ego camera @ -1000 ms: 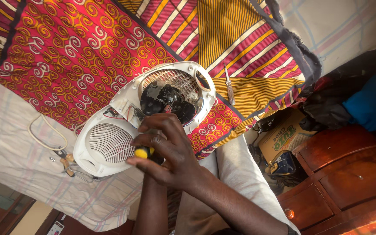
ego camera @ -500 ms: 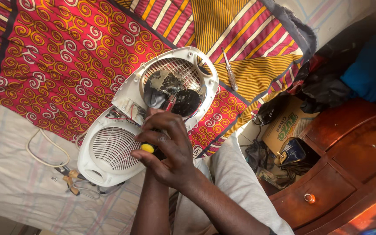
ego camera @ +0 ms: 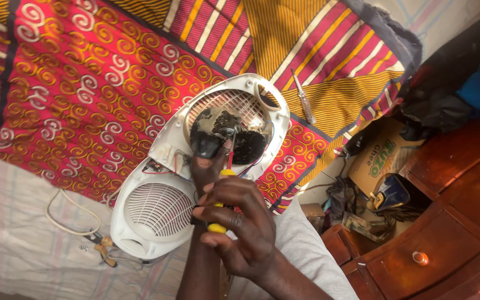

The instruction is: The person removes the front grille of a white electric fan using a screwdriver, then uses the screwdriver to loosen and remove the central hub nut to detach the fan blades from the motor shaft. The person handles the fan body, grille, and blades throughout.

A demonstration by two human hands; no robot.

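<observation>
A white fan heater lies opened in two halves on a red and yellow patterned cloth (ego camera: 84, 83). The front half (ego camera: 159, 208) shows a round grille. The rear half (ego camera: 273, 119) holds a black fan wheel (ego camera: 212, 130). My right hand (ego camera: 240, 228) grips a yellow-handled screwdriver (ego camera: 218, 226), whose red shaft points up at the fan wheel. My left hand (ego camera: 209, 166) reaches up from below, fingers resting on the lower edge of the fan wheel beside the shaft. Thin red wires (ego camera: 159, 166) run between the two halves.
A second screwdriver (ego camera: 305, 104) lies on the cloth at the upper right. Pliers (ego camera: 104, 250), small screws and a white cord (ego camera: 68, 222) lie on the pale checked sheet at the left. A cardboard box (ego camera: 384, 161) and a wooden drawer chest (ego camera: 434, 244) stand at the right.
My right hand has slid down and to the right along the screwdriver, so more of the yellow handle and the red shaft shows. My left fingers now show at the fan wheel. The view shifted.
</observation>
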